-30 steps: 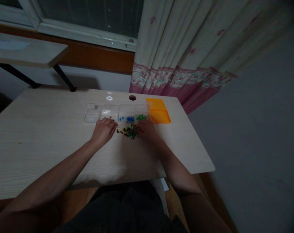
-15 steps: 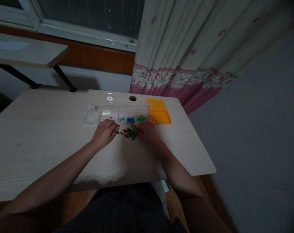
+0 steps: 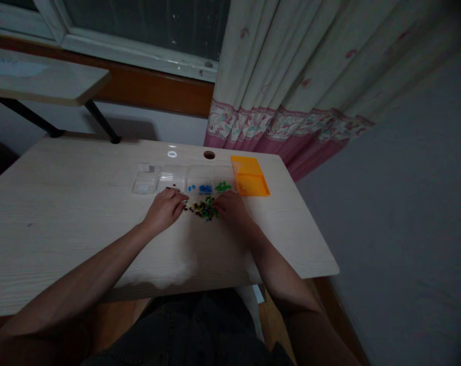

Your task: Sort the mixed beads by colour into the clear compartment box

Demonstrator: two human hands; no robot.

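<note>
A loose pile of small mixed building bricks (image 3: 206, 209), green, dark, yellow and blue, lies on the table between my two hands. At the pile's left edge is my left hand (image 3: 165, 207), its fingers drawn together; whatever they pinch is too small to name. My right hand (image 3: 232, 207) rests at the right side of the pile with its fingertips curled among the bricks. Just beyond the hands stand clear plastic boxes (image 3: 173, 170). One compartment holds blue bricks (image 3: 205, 189), the one to its right green bricks (image 3: 223, 186), and a few dark bits lie farther left.
An orange tray (image 3: 252, 184) sits right of the clear boxes. Behind them is a round hole (image 3: 209, 155) in the wooden table (image 3: 81, 213). A raised shelf (image 3: 73, 84) on black legs stands at the back left, and a curtain (image 3: 268, 91) hangs behind the table.
Both hands stay almost in the same place, with only slight finger movement at the pile. The view has shifted a little.
</note>
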